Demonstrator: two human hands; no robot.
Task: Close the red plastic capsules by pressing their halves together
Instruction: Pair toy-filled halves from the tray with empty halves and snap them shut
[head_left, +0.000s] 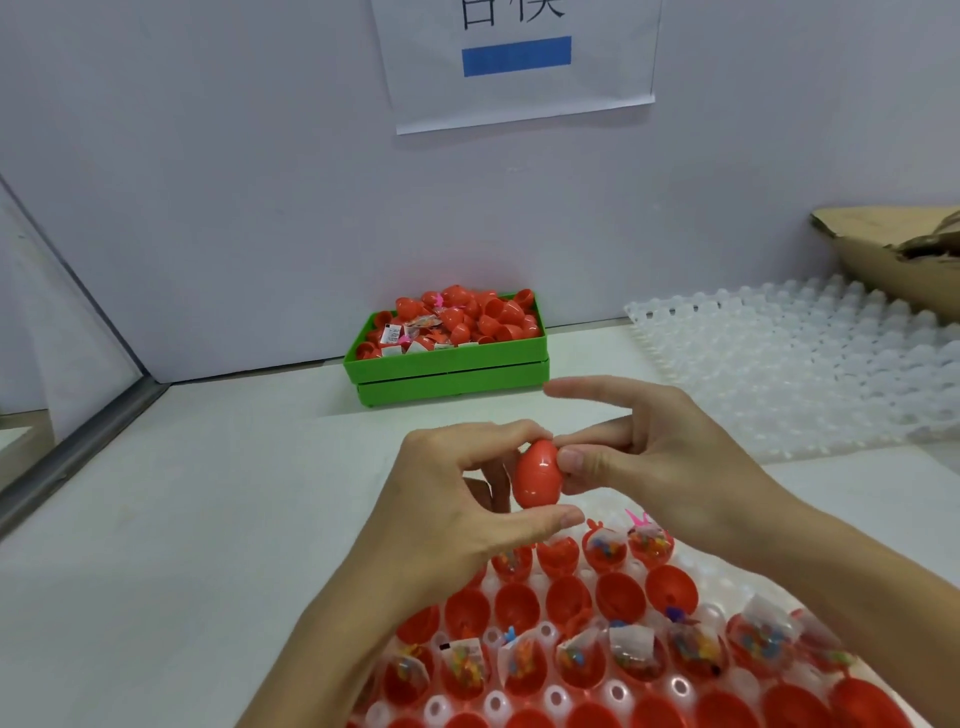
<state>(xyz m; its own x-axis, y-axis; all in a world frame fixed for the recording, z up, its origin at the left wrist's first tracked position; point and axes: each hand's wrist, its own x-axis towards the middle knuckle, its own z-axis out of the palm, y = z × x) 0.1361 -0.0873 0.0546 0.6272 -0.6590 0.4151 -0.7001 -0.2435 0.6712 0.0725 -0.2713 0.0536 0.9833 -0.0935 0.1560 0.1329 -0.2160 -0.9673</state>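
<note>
From the head camera, both hands meet above the near edge of a white table (182, 519), sharing one glossy red egg-shaped plastic capsule (537, 474) that looks closed, its two halves joined. The left hand (457, 499) pinches the capsule with the forefinger curled over its top and the thumb under its lower end. The right hand (649, 447) grips the capsule's right side with thumb and a bent finger, while its index finger sticks out straight above, touching nothing. Directly below the hands lies a translucent white plastic tray with round pockets (587, 577), and in its pockets sit open red capsule halves (517, 605), some bare inside and others holding small clear sachets of coloured bits (631, 644). At the far side of the table, against a pale partition wall (234, 208), stands a green plastic crate (452, 371) heaped with more red capsule halves and a few sachets. To the right of the crate, well apart from the hands, rests a second translucent pocketed tray (795, 364) with nothing red in it, and behind it a torn brown cardboard box (893, 254). A white paper sheet with a blue bar (517, 57) is stuck to the wall above the crate.
</note>
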